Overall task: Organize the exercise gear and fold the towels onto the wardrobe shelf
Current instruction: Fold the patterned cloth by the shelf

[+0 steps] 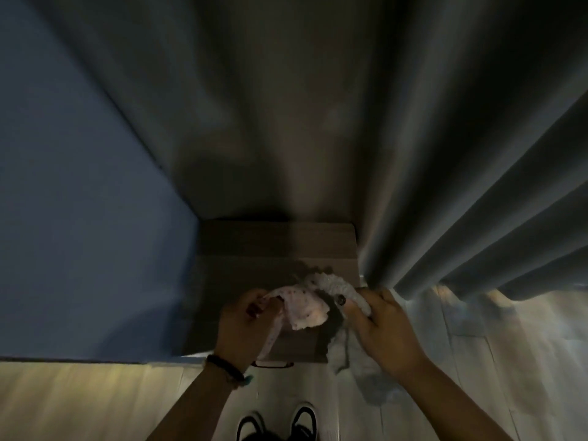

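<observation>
dim room, seen from above: a blue wall [73, 218] on the left, a grey curtain [413, 154] hanging across the far side and right, and pale floor [79, 402] near the viewer. between wall and curtain stands a brown box [273, 246], its top closed; what is inside cannot be told. both hands are held over its near edge.

left hand [245, 323] comes up from the near left, a dark bracelet [224, 367] on the wrist, fingers curled and pinching a pink dotted cloth [302, 307], which bunches between the hands and trails a strip down past the wrist. right hand [381, 329] comes from the near right, back of the hand up, fingers curled round a pale fuzzy cloth [334, 284] with a dark button-like spot; a grey length hangs from it toward the floor. the two cloths touch in the middle, just above the box. two dark shoes [280, 421] show at the near edge.
</observation>
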The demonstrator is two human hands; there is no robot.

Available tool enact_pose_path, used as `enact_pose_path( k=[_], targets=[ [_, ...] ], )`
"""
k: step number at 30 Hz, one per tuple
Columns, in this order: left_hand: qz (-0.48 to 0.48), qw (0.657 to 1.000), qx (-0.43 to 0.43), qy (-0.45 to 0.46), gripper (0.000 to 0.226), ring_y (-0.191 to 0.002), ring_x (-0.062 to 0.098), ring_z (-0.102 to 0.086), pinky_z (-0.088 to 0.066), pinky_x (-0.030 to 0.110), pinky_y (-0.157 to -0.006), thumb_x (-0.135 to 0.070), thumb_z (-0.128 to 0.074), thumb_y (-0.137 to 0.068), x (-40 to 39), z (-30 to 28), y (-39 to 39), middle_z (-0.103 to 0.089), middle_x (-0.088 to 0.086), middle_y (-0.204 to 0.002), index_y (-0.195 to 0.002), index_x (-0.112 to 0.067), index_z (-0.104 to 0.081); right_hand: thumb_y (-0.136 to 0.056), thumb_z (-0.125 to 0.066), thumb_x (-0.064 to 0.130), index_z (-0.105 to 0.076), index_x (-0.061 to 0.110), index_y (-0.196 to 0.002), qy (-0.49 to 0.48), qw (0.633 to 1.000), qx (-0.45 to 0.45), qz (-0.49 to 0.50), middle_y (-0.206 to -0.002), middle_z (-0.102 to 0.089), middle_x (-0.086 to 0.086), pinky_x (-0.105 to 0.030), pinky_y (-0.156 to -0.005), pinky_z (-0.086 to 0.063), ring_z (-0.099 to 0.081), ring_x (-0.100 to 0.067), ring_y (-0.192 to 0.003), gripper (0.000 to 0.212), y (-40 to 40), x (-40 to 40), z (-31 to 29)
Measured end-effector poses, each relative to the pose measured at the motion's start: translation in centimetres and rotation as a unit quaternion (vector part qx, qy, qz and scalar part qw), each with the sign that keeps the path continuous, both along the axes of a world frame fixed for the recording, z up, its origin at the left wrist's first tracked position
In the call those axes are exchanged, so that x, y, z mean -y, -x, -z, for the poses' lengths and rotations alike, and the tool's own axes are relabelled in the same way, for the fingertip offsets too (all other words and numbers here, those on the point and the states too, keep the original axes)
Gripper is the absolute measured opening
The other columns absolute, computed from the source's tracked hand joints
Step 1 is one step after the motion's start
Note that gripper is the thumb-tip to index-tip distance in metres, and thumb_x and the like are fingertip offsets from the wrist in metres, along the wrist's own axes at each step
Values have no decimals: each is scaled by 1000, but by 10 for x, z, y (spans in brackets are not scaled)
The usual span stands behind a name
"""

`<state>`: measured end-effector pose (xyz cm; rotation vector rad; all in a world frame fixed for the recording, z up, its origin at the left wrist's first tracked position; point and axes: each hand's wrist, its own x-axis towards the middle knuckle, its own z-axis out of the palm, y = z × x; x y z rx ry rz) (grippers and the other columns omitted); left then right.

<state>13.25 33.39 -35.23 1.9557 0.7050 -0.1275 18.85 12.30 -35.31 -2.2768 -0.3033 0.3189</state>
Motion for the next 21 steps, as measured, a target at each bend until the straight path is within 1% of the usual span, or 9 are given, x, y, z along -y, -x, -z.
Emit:
enact_pose_path(
  k=[2, 4, 6, 8, 12, 15, 17, 19, 21],
  targets=[
    [-20, 997, 66, -22, 16, -72, 16, -59, -41, 17, -59, -24, -63, -90, -12, -14, 12, -62, -1, -81, -80, -30, -53, -94, -51, 39, -58, 29, -76, -53, 998, 17, -16, -79, -54, 7, -7, -65, -38, -53, 0, -78, 22, 1, -17, -14],
    [-46, 984, 162, -57, 17, -78, 18, -57, -44, 21, -66, -20, -68, -85, -26, -27, 26, -63, 3, -87, -77, -30, -57, -95, -54, 30, -60, 17, -76, -107, 993, 4, -43, -74, -57, 0, -13, -62, -39, -54, -10, -72, 24, 3, -32, -29],
    [-67, 969, 231, -59, 5, -90, 13, -58, -47, 21, -76, -28, -65, -81, -38, -41, 41, -61, -3, -98, -86, -28, -62, -95, -56, 22, -60, 5, -81, -155, 984, -37, -79, -72, -58, -2, -19, -59, -41, -53, -15, -63, 23, 6, -47, -44],
    [-102, 952, 287, -26, 14, -93, 1, -62, -50, 14, -76, -28, -58, -80, -47, -49, 55, -67, -7, -100, -89, -29, -68, -95, -56, 18, -57, 2, -81, -181, 974, -67, -120, -65, -53, 4, -21, -55, -40, -48, -11, -58, 22, 11, -64, -57],
    [-188, 938, 285, 60, 24, -74, 13, -67, -56, 27, -63, -1, -51, -89, -77, -64, 88, -72, -3, -84, -89, -16, -70, -95, -55, 17, -62, 0, -90, -206, 952, -112, -195, -70, -60, 1, -21, -59, -46, -56, -9, -64, 19, 27, -111, -88],
    [-217, 930, 293, 53, 26, -64, 0, -61, -51, 14, -58, 7, -49, -88, -115, -70, 113, -68, -12, -71, -85, -15, -63, -96, -57, 24, -62, 1, -89, -198, 945, -108, -239, -72, -59, -7, -25, -62, -45, -55, -11, -66, 25, 46, -156, -104],
    [-226, 914, 335, 37, 7, -74, -2, -63, -51, 11, -65, -12, -57, -81, -140, -73, 132, -69, -18, -80, -87, -15, -57, -91, -58, 34, -60, -5, -92, -200, 937, -107, -264, -78, -59, -24, -32, -65, -44, -54, -16, -71, 39, 60, -187, -109],
    [-224, 909, 349, 39, 32, -89, -3, -65, -50, 11, -76, -33, -62, -72, -165, -75, 152, -70, -21, -94, -99, -17, -55, -93, -57, 28, -60, -9, -97, -193, 929, -119, -292, -86, -59, -31, -33, -68, -43, -53, -18, -75, 37, 74, -219, -110],
    [-229, 913, 332, 67, 44, -99, 0, -65, -51, 14, -82, -32, -75, -78, -189, -76, 175, -71, -14, -104, -113, -16, -54, -96, -55, 14, -62, -4, -98, -170, 919, -131, -332, -82, -61, -20, -30, -68, -44, -54, -15, -75, 19, 89, -251, -110]
  ],
)
